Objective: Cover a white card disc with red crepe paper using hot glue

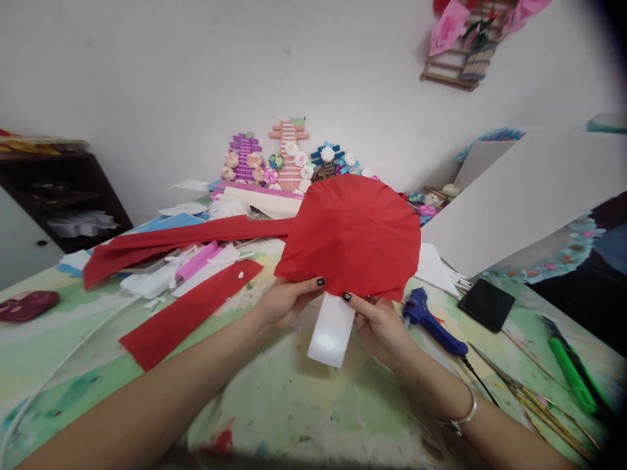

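Both hands are raised over the surface and share one item. The left hand has its grip clamped on the lower left edge of a red paper disc, thumb on the near face. The right hand has its grip clamped on the lower edge of the same disc, with the thumb pressing where a white strip meets the red paper.

The disc is held clear of the surface, upright, with its flat face towards the camera. It is roughly round, slightly wider than tall, and the lower edge is gathered between the two hands. The white strip hangs below that edge. Its long axis runs top to bottom and its free end points down towards the person, leaning slightly left.

A long red band runs from the disc's left edge out across the surface to the left. Whether it is joined to the disc cannot be told. A shorter red strip lies flat near the left forearm, its long axis running diagonally.

A blue glue gun lies just beside the right hand. A black phone and a green cutter lie further right. A white board leans behind them. Paper flower ornaments stand against the wall. A bracelet is on the right wrist.
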The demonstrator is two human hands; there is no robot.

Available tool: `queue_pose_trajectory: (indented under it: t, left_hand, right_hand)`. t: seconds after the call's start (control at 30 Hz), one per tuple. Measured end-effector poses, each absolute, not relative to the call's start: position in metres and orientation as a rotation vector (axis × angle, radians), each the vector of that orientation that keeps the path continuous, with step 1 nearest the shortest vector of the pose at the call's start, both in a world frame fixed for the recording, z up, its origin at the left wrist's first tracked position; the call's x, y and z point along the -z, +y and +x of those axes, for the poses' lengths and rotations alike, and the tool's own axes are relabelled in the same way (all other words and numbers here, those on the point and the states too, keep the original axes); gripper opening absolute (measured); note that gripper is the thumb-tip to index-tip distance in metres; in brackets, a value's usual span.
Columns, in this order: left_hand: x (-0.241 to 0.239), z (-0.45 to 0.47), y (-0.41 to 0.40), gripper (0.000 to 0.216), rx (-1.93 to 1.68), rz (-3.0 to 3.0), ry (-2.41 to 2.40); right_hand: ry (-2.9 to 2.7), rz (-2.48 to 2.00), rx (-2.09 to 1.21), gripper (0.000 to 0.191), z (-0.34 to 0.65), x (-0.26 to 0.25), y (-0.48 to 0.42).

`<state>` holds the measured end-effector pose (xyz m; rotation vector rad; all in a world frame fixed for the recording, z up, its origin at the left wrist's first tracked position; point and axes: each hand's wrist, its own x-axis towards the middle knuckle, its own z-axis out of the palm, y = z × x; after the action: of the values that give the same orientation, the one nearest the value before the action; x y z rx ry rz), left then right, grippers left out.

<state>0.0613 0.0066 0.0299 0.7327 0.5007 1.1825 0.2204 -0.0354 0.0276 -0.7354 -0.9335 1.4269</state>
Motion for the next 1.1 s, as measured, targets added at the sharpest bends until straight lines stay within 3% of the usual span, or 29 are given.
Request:
queue_pose_trajectory:
  t: [0.43,0.7,1.0,1.1]
  left_hand:
    - [-0.026,0.060,0.012,0.037,-1.247,0.714,0.590]
    - [-0.026,0.060,0.005,0.035,-1.143,0.769,0.506]
    - [-0.026,0.065,0.002,0.045,-1.171,0.861,0.588]
    - [-0.028,0.067,0.000,0.050,-1.221,0.847,0.551]
  right_hand:
    - [-0.920,-0.726,-1.381,0.045,0.221,-0.028,-0.034]
    - [-0.890,-0.814,-1.365,0.012,0.225,-0.023,-0.031]
    - [-0.893,-0.823,-1.439,0.012,0.225,-0.020,-0.034]
    - [-0.858,-0.759,-1.528,0.021,0.222,-0.023,-0.036]
